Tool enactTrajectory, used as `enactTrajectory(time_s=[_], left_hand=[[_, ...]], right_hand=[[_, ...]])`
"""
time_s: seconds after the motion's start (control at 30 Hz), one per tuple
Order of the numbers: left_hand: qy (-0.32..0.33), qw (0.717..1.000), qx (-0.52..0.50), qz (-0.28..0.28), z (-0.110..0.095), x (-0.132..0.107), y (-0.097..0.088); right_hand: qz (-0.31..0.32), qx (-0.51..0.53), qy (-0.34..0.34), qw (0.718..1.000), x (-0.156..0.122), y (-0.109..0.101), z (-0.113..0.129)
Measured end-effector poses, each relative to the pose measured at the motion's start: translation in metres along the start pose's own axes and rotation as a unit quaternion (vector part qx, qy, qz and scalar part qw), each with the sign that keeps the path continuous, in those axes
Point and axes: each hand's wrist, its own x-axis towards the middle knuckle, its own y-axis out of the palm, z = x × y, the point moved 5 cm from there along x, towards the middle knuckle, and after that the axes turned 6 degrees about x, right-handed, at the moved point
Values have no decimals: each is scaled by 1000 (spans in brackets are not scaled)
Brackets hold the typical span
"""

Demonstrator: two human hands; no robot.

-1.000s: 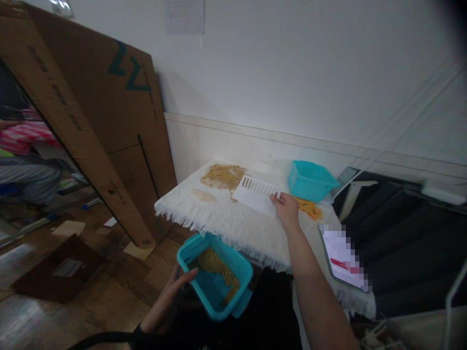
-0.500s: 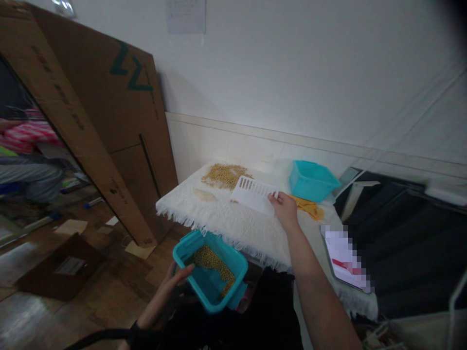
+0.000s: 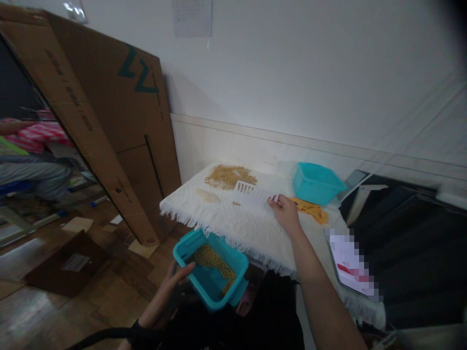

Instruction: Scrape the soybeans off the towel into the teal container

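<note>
My left hand grips the near left rim of a teal plastic basin, with the thumb over the edge. Yellowish beans lie in a band inside this basin, which is tilted below the table's front edge. My right hand pinches the right end of a thin white slotted plastic plate, low over the cloth. Just beyond the plate spreads a heap of beans on the table. A small pale patch of fine bits lies left of the plate.
White fringed cloth covers the table against the wall. A second teal basin stands at the back right beside an orange cloth. A tablet-like device lies at the right edge. A tall cardboard box stands left; another person sits beyond.
The view has shifted slightly, moving the scene a little right. The white plate is angled a bit differently and sits slightly nearer me. My left hand still holds the basin.
</note>
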Motion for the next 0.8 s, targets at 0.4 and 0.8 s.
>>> enactTrajectory(time_s=[0.4,0.8], left_hand=[[9,1000,5,10,-2,1,-4],[12,1000,1,-16,-4,1,-6]], right_hand=[[61,-21,-5,998,-34,-5,31],[79,-11,-5,997,-77,-2,58]])
